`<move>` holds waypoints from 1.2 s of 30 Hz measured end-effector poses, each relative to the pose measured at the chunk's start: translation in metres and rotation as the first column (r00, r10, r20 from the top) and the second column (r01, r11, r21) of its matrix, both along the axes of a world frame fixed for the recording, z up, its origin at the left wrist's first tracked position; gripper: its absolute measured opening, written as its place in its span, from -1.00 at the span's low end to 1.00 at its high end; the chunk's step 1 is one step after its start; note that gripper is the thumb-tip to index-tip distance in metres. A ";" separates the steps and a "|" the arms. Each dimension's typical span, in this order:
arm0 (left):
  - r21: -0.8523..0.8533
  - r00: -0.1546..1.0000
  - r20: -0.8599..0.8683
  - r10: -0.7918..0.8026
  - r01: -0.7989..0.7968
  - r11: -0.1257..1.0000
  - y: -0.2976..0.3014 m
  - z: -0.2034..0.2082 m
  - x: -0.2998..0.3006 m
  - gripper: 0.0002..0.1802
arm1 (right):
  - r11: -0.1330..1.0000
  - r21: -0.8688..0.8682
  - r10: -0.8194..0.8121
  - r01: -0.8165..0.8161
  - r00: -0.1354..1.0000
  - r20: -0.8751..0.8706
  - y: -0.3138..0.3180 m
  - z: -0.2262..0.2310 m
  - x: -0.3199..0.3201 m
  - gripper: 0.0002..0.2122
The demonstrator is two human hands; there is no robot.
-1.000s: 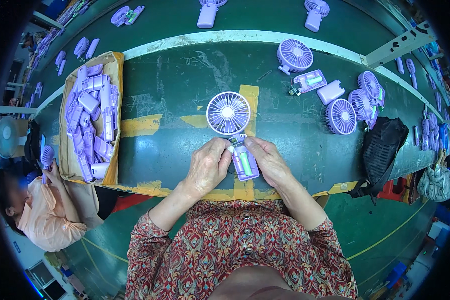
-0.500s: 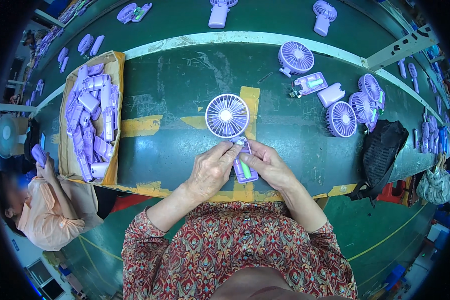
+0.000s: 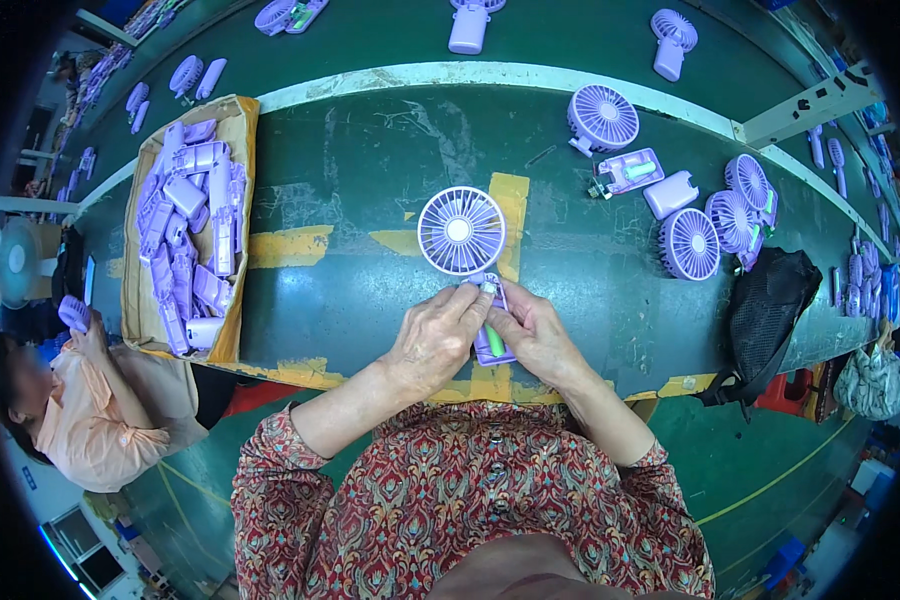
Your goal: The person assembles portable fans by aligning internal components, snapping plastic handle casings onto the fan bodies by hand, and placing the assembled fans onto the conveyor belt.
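A purple handheld fan (image 3: 460, 231) lies on the green table in front of me, its round grille pointing away. Its handle (image 3: 495, 352) is uncovered, and a green battery cell (image 3: 494, 338) shows inside. My left hand (image 3: 432, 335) pinches the top of the handle, just below the grille, with thumb and fingers together. From the other side my right hand (image 3: 540, 338) grips the handle, thumb lying over the open housing. The fingertips hide the small parts between them.
At left stands a cardboard box (image 3: 245, 215) of purple housing parts. Several fans (image 3: 690, 243), an opened handle (image 3: 630, 172) and a cover (image 3: 671, 194) lie at right, near a black mesh bag (image 3: 770, 305). More fans (image 3: 467, 28) lie beyond the white rail (image 3: 400, 74). A co-worker (image 3: 110, 410) sits at left.
Both hands keep their hold on the fan, with only slight finger movement. The whole view has shifted a little. Fans beyond the white rail have moved slightly to the right.
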State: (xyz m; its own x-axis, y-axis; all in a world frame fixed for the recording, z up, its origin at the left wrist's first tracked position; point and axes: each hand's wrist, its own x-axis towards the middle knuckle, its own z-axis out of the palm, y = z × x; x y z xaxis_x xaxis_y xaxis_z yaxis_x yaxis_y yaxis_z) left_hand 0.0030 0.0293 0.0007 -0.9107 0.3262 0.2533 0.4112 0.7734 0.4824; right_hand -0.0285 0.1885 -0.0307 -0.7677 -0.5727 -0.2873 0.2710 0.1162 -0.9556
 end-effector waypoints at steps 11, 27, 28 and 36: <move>0.275 0.920 0.266 0.287 -0.358 0.892 -0.013 0.010 0.004 -0.66 | 0.963 -0.213 -0.067 0.166 0.911 0.407 -0.004 0.003 -0.005 -0.71; 0.273 0.929 0.355 0.108 -0.213 0.938 -0.017 0.010 0.007 -0.89 | 0.937 -0.231 -0.138 0.263 0.883 0.448 -0.012 0.003 0.004 -0.73; 0.276 0.929 0.354 0.106 -0.212 0.938 -0.016 0.010 0.006 -0.89 | 0.937 -0.231 -0.135 0.261 0.883 0.449 -0.011 0.002 0.004 -0.73; 0.340 0.899 0.410 0.152 -0.305 0.889 -0.010 0.005 -0.002 -0.83 | 0.941 -0.223 -0.133 0.254 0.884 0.449 -0.011 0.002 0.000 -0.71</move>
